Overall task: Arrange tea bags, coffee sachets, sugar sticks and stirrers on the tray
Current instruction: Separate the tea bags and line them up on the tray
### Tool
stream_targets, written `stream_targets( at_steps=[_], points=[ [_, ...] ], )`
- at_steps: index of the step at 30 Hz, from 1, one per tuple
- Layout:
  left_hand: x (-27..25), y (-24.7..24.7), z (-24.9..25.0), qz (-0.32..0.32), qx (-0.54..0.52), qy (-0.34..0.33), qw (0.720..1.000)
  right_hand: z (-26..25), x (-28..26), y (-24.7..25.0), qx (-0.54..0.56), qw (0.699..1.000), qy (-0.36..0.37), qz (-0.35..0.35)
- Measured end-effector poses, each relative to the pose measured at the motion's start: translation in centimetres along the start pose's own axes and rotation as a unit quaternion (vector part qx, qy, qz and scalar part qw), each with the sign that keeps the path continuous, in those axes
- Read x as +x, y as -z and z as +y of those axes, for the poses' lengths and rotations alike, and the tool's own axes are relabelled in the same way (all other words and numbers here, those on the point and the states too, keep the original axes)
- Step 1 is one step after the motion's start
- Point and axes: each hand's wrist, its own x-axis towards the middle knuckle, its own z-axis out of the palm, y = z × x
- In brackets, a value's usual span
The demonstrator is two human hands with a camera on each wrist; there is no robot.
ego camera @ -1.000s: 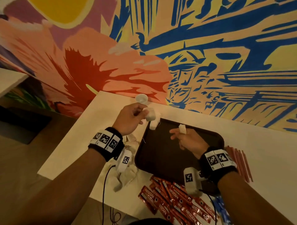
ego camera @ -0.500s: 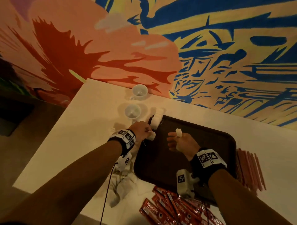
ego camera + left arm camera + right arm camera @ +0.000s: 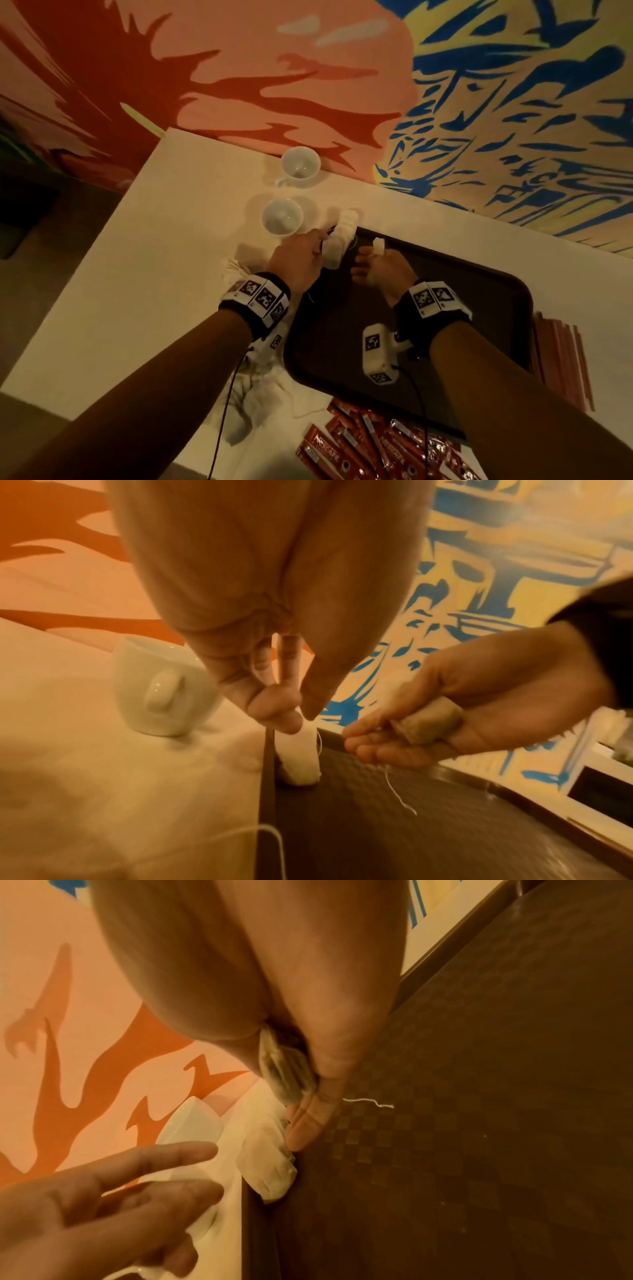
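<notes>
A dark brown rectangular plastic tray [image 3: 479, 294] with a checkered texture is seen on the pale cream counter [image 3: 164, 260], below a painted wall of orange and blue. At the tray's far left corner a row of small white paper tea bags [image 3: 337, 240] is lined up along the rim. The nearest of these is touched from above by the left hand [image 3: 301, 263] — its grip is drawn together, thumb and fingertips bunched at the top of the bag in the left wrist view. A single folded white tea bag [image 3: 426, 725] is held by the right hand [image 3: 383, 270] over the tray, clamped between thumb and fingers, with a thin white string [image 3: 397, 794] hanging from it above the tray floor. Two empty white ceramic cups [image 3: 282, 217] are stood on the counter just beyond the left hand. A heap of loose white tea bags [image 3: 253, 404] is left on the counter by the tray's left edge, red coffee sachets [image 3: 370, 448] are scattered at its near edge, and thin reddish stirrer sticks [image 3: 561, 363] are laid to its right
</notes>
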Motion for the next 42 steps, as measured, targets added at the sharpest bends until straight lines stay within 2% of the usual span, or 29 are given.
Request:
stream_targets(
  at_steps=[6,12,18,23,28,33,37,40,42],
  points=[
    [-0.6,-1.6,-0.4,-0.052,0.075,-0.001,0.996,-0.6,2.2,-0.5,-0.029,0.999,0.040,0.000],
    [0.5,-2.5,0.0,-0.057,0.116,-0.011,0.992,-0.7,3.8,-1.4,-0.086,0.993,0.083,-0.001],
    [1.0,-2.9,-0.2,-0.065,0.154,-0.016,0.986,1.1,9.2,-1.5,-0.114,0.991,0.066,-0.011],
    [1.1,-2.7,-0.1,-0.072,0.154,-0.023,0.985,0.2,6.4,-1.8,-0.068,0.995,0.075,-0.020],
    [1.1,-2.8,0.0,-0.074,0.162,-0.038,0.983,0.1,6.0,-2.2,-0.034,0.996,0.071,-0.043],
    [1.0,-2.6,0.1,-0.070,0.171,-0.041,0.982,0.1,4.6,-2.3,-0.029,0.997,0.066,-0.026],
    [-0.2,-1.5,0.8,-0.047,0.134,-0.027,0.989,-0.7,1.6,-1.0,0.017,0.999,0.034,0.023],
    [-2.3,0.3,2.0,-0.021,0.090,-0.028,0.995,-1.0,-2.0,1.0,0.019,0.999,0.036,-0.019],
    [-4.1,1.6,2.9,-0.007,0.047,-0.032,0.998,-1.0,-4.7,2.3,0.061,0.996,0.041,-0.052]
  ],
)
